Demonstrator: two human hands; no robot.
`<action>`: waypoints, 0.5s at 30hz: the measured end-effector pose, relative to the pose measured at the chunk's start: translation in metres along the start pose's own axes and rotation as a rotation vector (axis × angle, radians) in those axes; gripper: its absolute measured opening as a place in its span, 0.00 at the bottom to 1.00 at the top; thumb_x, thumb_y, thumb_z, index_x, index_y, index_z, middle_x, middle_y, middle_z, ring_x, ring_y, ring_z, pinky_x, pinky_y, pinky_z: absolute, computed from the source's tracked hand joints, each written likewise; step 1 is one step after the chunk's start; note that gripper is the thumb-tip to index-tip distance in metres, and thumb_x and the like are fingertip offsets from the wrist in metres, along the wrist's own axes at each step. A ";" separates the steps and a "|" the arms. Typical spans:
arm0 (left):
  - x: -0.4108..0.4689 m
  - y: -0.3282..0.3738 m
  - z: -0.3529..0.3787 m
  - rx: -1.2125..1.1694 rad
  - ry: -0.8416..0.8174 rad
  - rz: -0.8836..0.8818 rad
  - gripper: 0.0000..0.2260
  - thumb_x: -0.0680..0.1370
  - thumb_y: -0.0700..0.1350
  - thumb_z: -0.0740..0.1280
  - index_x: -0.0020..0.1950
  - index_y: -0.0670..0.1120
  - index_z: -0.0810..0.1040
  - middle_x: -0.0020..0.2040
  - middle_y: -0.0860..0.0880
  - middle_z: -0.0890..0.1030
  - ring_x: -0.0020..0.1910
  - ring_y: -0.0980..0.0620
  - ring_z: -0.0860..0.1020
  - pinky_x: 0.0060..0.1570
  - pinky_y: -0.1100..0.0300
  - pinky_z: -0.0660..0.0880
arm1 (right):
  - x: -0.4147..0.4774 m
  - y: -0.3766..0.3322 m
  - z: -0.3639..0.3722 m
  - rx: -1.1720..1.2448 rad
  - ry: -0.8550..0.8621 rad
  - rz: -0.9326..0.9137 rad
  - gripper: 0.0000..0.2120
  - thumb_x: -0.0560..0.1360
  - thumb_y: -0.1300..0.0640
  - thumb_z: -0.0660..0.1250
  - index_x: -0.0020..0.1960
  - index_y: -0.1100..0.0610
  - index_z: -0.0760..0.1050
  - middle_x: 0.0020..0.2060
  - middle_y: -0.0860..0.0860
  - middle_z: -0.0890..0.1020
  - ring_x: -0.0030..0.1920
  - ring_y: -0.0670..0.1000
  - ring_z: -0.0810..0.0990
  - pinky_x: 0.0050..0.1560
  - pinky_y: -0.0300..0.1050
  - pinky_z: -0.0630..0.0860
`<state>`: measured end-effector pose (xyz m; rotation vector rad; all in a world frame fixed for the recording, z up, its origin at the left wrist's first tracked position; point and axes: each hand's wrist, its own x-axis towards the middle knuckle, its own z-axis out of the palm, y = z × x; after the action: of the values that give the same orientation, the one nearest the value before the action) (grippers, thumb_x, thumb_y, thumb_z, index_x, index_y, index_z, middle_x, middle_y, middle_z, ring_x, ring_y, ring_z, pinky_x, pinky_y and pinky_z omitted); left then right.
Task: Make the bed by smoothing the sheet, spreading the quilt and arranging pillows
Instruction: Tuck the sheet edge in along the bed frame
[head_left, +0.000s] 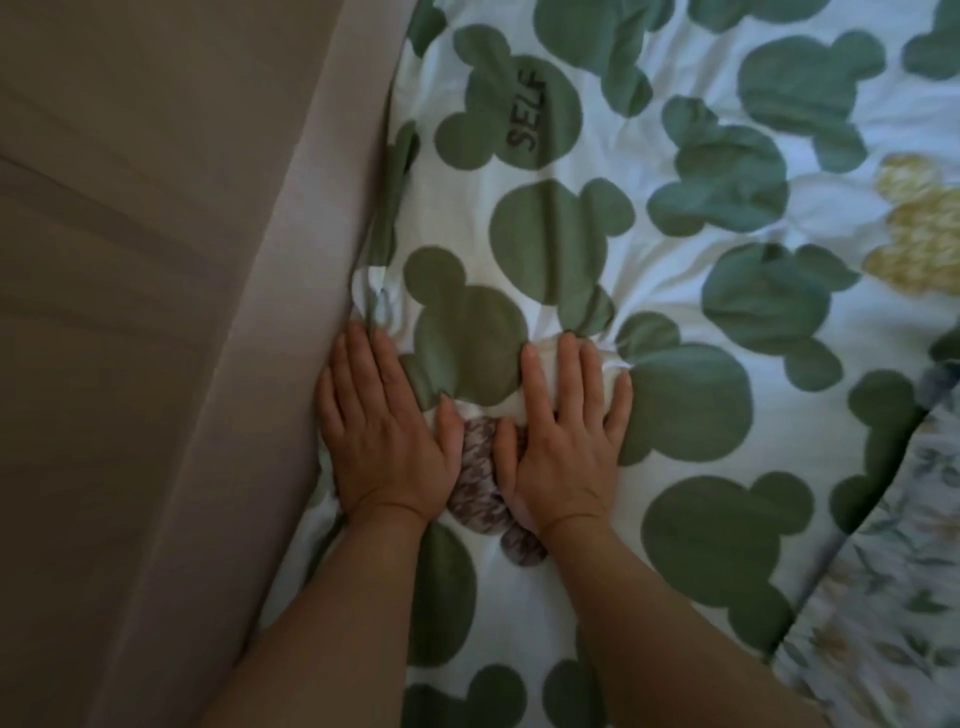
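Quilt (691, 405) under flat, spread fingers (569, 374)

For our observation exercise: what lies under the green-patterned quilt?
A floral sheet shows past the lower right edge of the green-patterned quilt and seems to run beneath it. Everything else under it is covered.

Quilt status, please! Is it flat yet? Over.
Left grip open, flat, pressing quilt edge beside beige panel. Right grip open, flat on quilt. Not flat yet: creases bunched at the fingertips.
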<state>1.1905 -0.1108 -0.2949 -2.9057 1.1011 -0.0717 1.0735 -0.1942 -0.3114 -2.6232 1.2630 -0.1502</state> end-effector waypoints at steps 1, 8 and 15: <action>0.000 0.000 0.001 0.001 0.008 -0.005 0.35 0.76 0.57 0.53 0.76 0.35 0.57 0.75 0.36 0.59 0.73 0.37 0.60 0.73 0.45 0.52 | 0.000 0.000 0.000 0.002 0.007 0.001 0.34 0.72 0.44 0.57 0.77 0.52 0.58 0.76 0.59 0.58 0.76 0.59 0.53 0.73 0.66 0.48; -0.001 -0.002 0.005 -0.018 0.052 -0.008 0.35 0.76 0.58 0.54 0.76 0.36 0.58 0.76 0.37 0.59 0.74 0.38 0.58 0.74 0.45 0.51 | -0.001 -0.002 -0.002 -0.003 0.021 -0.009 0.33 0.73 0.44 0.56 0.76 0.52 0.59 0.75 0.58 0.59 0.76 0.58 0.54 0.74 0.65 0.48; -0.001 0.000 0.009 -0.015 0.093 -0.023 0.36 0.75 0.57 0.55 0.76 0.37 0.57 0.75 0.37 0.60 0.74 0.39 0.59 0.74 0.45 0.52 | -0.004 0.002 0.003 0.019 0.070 -0.034 0.32 0.74 0.44 0.57 0.76 0.51 0.60 0.76 0.57 0.59 0.76 0.57 0.54 0.74 0.64 0.49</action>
<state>1.1905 -0.1103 -0.3039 -2.9564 1.0851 -0.2016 1.0703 -0.1917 -0.3150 -2.6459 1.2334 -0.2609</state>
